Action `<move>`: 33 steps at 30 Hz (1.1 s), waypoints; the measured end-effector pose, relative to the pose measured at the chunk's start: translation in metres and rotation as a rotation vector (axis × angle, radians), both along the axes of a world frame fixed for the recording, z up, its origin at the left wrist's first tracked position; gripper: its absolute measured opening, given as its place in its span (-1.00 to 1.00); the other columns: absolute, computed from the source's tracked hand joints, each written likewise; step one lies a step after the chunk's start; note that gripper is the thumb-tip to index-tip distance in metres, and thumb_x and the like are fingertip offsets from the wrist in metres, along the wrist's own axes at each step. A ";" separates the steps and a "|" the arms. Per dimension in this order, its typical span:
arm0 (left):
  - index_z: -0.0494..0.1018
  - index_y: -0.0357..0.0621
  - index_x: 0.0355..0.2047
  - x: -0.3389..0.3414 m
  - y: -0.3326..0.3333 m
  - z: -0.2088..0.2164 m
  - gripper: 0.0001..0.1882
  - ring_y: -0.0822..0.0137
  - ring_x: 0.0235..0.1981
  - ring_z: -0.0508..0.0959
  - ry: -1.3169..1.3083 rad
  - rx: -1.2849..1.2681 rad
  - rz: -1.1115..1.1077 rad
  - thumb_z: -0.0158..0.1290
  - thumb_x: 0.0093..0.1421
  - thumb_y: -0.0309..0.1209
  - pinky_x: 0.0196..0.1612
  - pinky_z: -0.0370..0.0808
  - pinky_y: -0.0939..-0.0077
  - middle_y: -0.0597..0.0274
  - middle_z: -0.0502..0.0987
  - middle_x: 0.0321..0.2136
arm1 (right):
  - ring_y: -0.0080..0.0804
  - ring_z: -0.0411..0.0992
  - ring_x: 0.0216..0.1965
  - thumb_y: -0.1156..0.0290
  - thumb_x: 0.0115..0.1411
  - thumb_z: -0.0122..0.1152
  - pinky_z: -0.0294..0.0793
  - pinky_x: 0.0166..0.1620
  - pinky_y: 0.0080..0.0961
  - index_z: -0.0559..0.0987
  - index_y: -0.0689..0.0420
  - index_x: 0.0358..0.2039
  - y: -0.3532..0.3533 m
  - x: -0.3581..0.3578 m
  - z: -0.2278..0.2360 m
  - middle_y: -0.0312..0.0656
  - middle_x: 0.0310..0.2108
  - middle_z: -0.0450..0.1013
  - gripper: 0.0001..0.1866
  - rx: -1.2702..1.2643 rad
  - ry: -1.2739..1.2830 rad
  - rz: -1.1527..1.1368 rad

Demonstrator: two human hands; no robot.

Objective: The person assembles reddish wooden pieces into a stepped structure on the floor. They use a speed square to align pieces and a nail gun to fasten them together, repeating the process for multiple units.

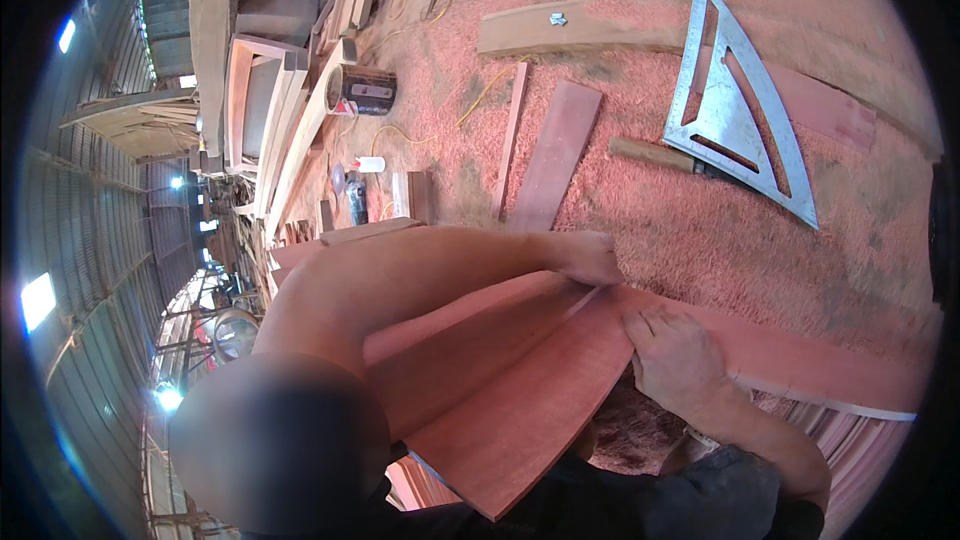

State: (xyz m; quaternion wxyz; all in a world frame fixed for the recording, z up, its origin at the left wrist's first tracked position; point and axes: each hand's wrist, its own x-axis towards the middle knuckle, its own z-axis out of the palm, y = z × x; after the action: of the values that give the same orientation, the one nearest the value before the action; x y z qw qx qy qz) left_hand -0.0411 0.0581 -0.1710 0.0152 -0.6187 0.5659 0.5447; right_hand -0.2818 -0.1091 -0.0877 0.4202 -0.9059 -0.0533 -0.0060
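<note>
A wide reddish wooden board [530, 405] lies slanting in front of me, beside a second reddish board [455, 345]. A narrow paler line or strip runs between them toward my left hand. My left hand [588, 258] is closed like a fist at the far end of the boards; what it grips, if anything, is hidden. My right hand [680, 355] holds the right edge of the wide board, its fingers bent over the top face. Beyond my right hand a long reddish board [800, 355] stretches off to the right.
Pink shavings cover the work surface. Farther off lie a metal set square [690, 90], a wooden-handled tool [650, 153] partly under it, a flat plank [560, 155] and a thin strip [511, 140]. A dark tin [365, 92], power tool [357, 197] and stacked timber [285, 130] stand left.
</note>
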 end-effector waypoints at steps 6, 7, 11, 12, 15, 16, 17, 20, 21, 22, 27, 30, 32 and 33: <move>0.65 -0.30 -0.29 0.006 0.007 0.002 -0.70 -0.14 -0.26 0.70 0.089 -0.211 -0.177 0.05 0.38 -0.31 -0.09 0.64 -0.02 -0.18 0.68 -0.31 | -0.06 0.67 -0.09 0.38 0.11 0.32 0.66 0.03 -0.20 0.60 0.23 -0.11 0.000 0.000 0.000 0.02 -0.16 0.64 -0.66 -0.006 0.010 0.017; 0.65 -0.30 -0.29 0.005 0.006 0.003 -0.70 -0.15 -0.25 0.69 0.078 -0.151 -0.123 0.05 0.38 -0.30 -0.09 0.63 -0.03 -0.19 0.68 -0.31 | -0.07 0.67 -0.09 0.37 0.11 0.33 0.66 0.02 -0.19 0.60 0.23 -0.12 0.000 0.000 0.000 0.01 -0.18 0.64 -0.67 -0.008 0.014 0.022; 0.66 -0.30 -0.30 0.001 0.003 0.008 -0.68 -0.19 -0.21 0.69 0.087 -0.067 -0.055 0.03 0.38 -0.30 -0.08 0.61 -0.06 -0.21 0.67 -0.31 | -0.09 0.67 -0.11 0.35 0.13 0.33 0.66 -0.02 -0.19 0.60 0.24 -0.11 0.000 0.000 -0.003 0.00 -0.21 0.63 -0.66 -0.026 -0.023 0.026; 0.66 -0.30 -0.30 0.001 0.003 0.009 -0.68 -0.19 -0.20 0.69 0.086 -0.063 -0.055 0.03 0.38 -0.29 -0.08 0.61 -0.06 -0.22 0.67 -0.31 | -0.08 0.67 -0.11 0.35 0.13 0.33 0.66 -0.02 -0.20 0.60 0.25 -0.10 0.000 0.000 -0.003 0.00 -0.21 0.63 -0.65 -0.022 -0.013 0.036; 0.65 -0.30 -0.32 0.000 0.003 0.010 -0.68 -0.19 -0.22 0.68 0.054 -0.031 -0.049 0.03 0.37 -0.29 -0.10 0.62 -0.04 -0.21 0.67 -0.31 | -0.08 0.67 -0.11 0.35 0.13 0.33 0.66 -0.03 -0.20 0.61 0.27 -0.06 0.001 0.000 -0.004 0.01 -0.21 0.63 -0.61 -0.022 -0.011 0.032; 0.64 -0.30 -0.33 0.000 0.003 0.010 -0.69 -0.17 -0.23 0.68 0.041 0.007 -0.027 0.04 0.36 -0.29 -0.11 0.62 -0.03 -0.20 0.67 -0.31 | -0.08 0.67 -0.11 0.34 0.13 0.33 0.66 -0.02 -0.20 0.61 0.27 -0.05 0.001 0.000 -0.004 0.01 -0.20 0.63 -0.60 -0.029 -0.012 0.036; 0.64 -0.29 -0.33 0.002 0.002 0.009 -0.70 -0.15 -0.24 0.69 0.034 -0.044 -0.082 0.05 0.34 -0.29 -0.12 0.63 -0.01 -0.17 0.66 -0.31 | -0.08 0.67 -0.11 0.34 0.13 0.33 0.66 -0.02 -0.21 0.61 0.28 -0.04 0.001 0.000 -0.005 0.01 -0.20 0.63 -0.59 -0.036 -0.025 0.031; 0.62 -0.25 -0.35 0.005 0.002 0.007 -0.72 -0.09 -0.27 0.69 -0.012 -0.340 -0.417 0.07 0.30 -0.27 -0.16 0.64 0.04 -0.09 0.64 -0.32 | -0.07 0.67 -0.10 0.34 0.12 0.34 0.66 0.00 -0.21 0.61 0.29 -0.04 0.001 0.001 -0.005 0.01 -0.20 0.64 -0.58 -0.038 -0.018 0.035; 0.62 -0.23 -0.35 0.006 0.001 0.007 -0.72 -0.07 -0.28 0.69 0.007 -0.365 -0.422 0.07 0.29 -0.26 -0.17 0.65 0.05 -0.06 0.64 -0.32 | -0.07 0.67 -0.10 0.34 0.12 0.34 0.66 0.00 -0.21 0.61 0.29 -0.04 0.001 0.002 -0.004 0.01 -0.20 0.64 -0.58 -0.036 -0.016 0.041; 0.61 -0.22 -0.35 0.007 0.001 0.006 -0.72 -0.06 -0.28 0.69 -0.007 -0.357 -0.447 0.07 0.29 -0.24 -0.18 0.65 0.06 -0.03 0.63 -0.32 | -0.07 0.67 -0.10 0.34 0.12 0.34 0.66 0.01 -0.21 0.60 0.29 -0.04 0.001 0.002 -0.004 0.01 -0.20 0.64 -0.58 -0.036 -0.025 0.038; 0.63 -0.24 -0.34 0.009 0.001 0.002 -0.70 -0.05 -0.27 0.69 0.021 -0.376 -0.483 0.05 0.30 -0.24 -0.19 0.65 0.06 -0.04 0.63 -0.31 | -0.05 0.66 -0.10 0.34 0.12 0.33 0.66 0.01 -0.21 0.59 0.27 -0.10 -0.001 0.002 -0.002 0.01 -0.21 0.63 -0.63 -0.034 -0.010 0.038; 0.64 -0.26 -0.33 0.006 0.000 -0.001 -0.68 -0.08 -0.24 0.69 -0.012 -0.289 -0.474 0.05 0.31 -0.24 -0.15 0.66 0.05 -0.07 0.65 -0.27 | -0.05 0.65 -0.11 0.35 0.13 0.31 0.65 0.00 -0.20 0.58 0.24 -0.15 0.000 0.002 -0.004 0.00 -0.23 0.62 -0.69 -0.043 0.004 0.054; 0.65 -0.27 -0.29 0.004 -0.002 0.000 -0.66 -0.12 -0.20 0.69 -0.031 -0.190 -0.474 0.05 0.34 -0.23 -0.09 0.66 0.02 -0.11 0.67 -0.21 | -0.04 0.65 -0.11 0.36 0.12 0.32 0.65 0.00 -0.18 0.57 0.23 -0.18 0.002 0.003 -0.006 0.01 -0.24 0.61 -0.71 -0.086 -0.012 0.065; 0.66 -0.27 -0.26 0.003 -0.003 0.003 -0.66 -0.14 -0.17 0.69 -0.008 -0.106 -0.383 0.05 0.36 -0.22 -0.05 0.65 0.01 -0.13 0.68 -0.18 | -0.03 0.65 -0.11 0.36 0.11 0.34 0.66 -0.01 -0.17 0.57 0.22 -0.18 0.002 0.003 -0.007 0.01 -0.23 0.61 -0.71 -0.076 -0.017 0.057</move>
State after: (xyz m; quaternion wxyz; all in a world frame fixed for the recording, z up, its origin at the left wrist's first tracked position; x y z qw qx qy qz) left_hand -0.0379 0.0547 -0.1675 0.0882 -0.5017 0.7013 0.4986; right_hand -0.2790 -0.1071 -0.0946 0.3850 -0.9192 -0.0828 0.0003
